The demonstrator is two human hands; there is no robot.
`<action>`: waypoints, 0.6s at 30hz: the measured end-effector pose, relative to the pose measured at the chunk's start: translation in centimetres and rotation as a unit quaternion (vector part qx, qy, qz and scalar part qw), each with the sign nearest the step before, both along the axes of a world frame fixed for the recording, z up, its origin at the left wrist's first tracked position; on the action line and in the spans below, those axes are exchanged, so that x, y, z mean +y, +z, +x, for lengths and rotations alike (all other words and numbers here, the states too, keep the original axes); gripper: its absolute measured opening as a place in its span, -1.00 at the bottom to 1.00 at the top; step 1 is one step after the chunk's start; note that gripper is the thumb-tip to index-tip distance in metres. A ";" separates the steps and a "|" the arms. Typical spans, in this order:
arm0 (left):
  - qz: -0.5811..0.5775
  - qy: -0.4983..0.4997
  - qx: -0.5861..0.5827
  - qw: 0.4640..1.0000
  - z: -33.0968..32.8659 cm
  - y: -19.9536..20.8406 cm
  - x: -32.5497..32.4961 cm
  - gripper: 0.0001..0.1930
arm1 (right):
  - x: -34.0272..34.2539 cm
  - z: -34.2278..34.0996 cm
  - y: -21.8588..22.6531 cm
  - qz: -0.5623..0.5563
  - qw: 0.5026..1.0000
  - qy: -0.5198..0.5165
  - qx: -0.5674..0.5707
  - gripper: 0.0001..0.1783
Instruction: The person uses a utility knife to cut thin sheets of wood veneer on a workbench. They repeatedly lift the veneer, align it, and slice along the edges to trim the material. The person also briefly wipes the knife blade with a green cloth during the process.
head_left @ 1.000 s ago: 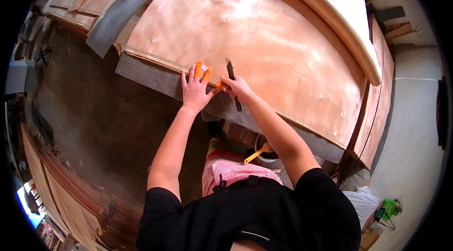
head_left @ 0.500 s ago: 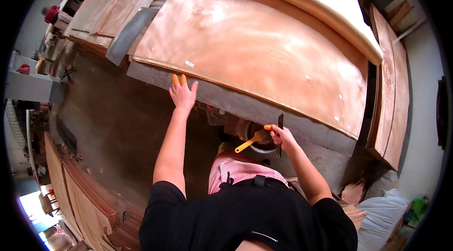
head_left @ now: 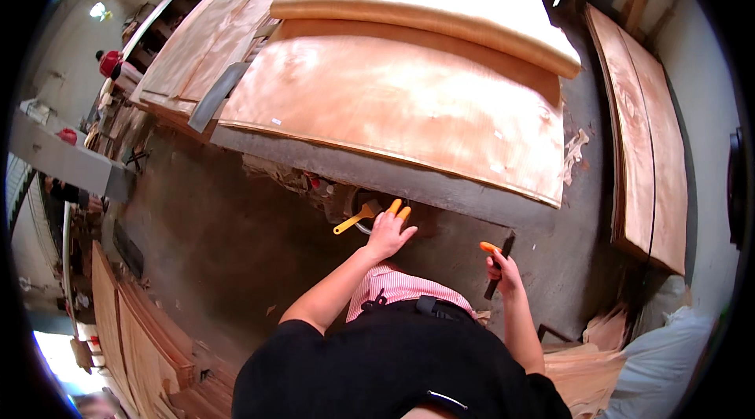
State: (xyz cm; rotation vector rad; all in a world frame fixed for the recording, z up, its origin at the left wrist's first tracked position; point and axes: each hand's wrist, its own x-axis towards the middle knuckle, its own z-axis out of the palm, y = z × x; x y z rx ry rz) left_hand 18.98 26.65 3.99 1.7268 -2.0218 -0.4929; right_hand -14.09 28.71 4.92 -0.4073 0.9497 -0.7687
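Ahead of the left hand [head_left: 391, 234], a grey counter [head_left: 338, 161] carried a wood sheet [head_left: 393, 96] lying flat, its near part uncovered. Across its far side, beyond both hands, another sheet was curled back into a roll [head_left: 425, 20]; only the rear looked covered. A wood stack [head_left: 661, 143] was to the right of the right hand [head_left: 505, 271]. Just ahead of the left hand was a pot [head_left: 364, 226], a yellow brush [head_left: 354, 220] at it. That hand was spread, thumb apart; whether it touched the brush was hard to tell. The right hand, clear of the counter, was closed around a dark tool [head_left: 508, 243]. Orange covers [head_left: 489, 247] wrapped fingertips on both hands. White patches [head_left: 276, 121] dotted the sheet ahead, any writing on them unreadable.
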 end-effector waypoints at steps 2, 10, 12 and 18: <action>-0.005 -0.024 0.007 1.000 -1.9 0.7 -1.0 -0.45 | 0.4 -2.6 -0.8 -0.006 0.999 -0.017 -0.028 -0.70; 0.041 0.006 0.030 0.999 -4.8 -0.4 -4.5 -0.46 | -1.0 -6.4 -1.6 0.016 0.993 -0.093 -0.067 -0.70; 0.001 0.038 0.060 0.998 -4.7 -2.0 -6.3 -0.49 | -2.9 -7.0 -0.7 0.014 0.994 -0.090 -0.054 -0.71; -0.082 0.156 0.036 0.984 -5.8 -3.3 -16.2 -0.53 | -9.9 -11.9 1.7 0.012 0.998 -0.064 -0.002 -0.67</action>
